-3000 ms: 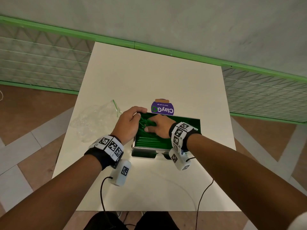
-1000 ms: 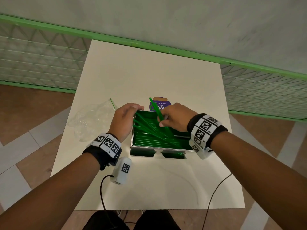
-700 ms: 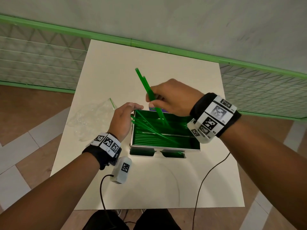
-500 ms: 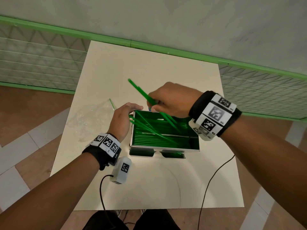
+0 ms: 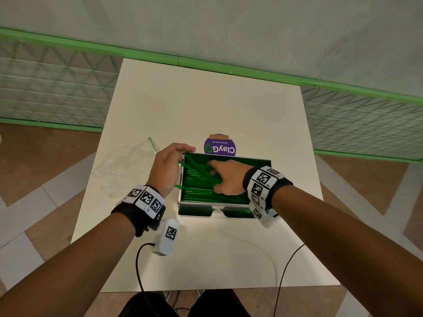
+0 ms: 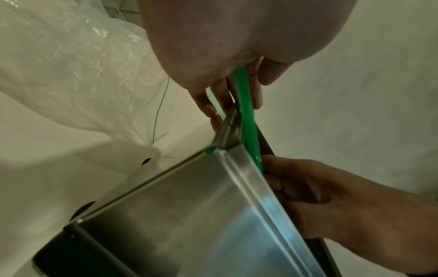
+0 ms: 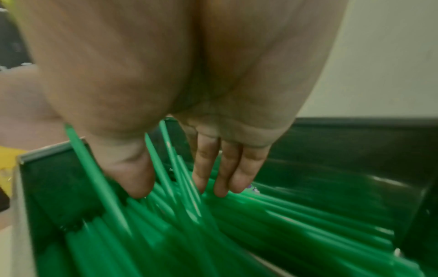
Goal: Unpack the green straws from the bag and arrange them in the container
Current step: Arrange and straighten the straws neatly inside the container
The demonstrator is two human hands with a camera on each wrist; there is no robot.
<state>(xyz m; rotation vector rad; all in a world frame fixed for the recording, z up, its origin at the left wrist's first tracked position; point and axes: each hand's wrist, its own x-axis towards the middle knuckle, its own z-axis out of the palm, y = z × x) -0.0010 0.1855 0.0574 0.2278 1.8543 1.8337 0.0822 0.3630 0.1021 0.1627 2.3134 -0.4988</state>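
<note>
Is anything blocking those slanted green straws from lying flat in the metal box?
Yes: the slanted straws prop on the container left rim, where the left hand holds their ends. The right hand presses on them.

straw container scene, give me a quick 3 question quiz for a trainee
1. True or false: the plastic bag lies inside the container.
2. Which hand reaches down into the green straws? A) left hand B) right hand
3. Fill in: the purple sticker sits on the table just beyond the container's ____ wall.

Key
1. False: it lies on the table, left of the container.
2. B
3. far
</note>
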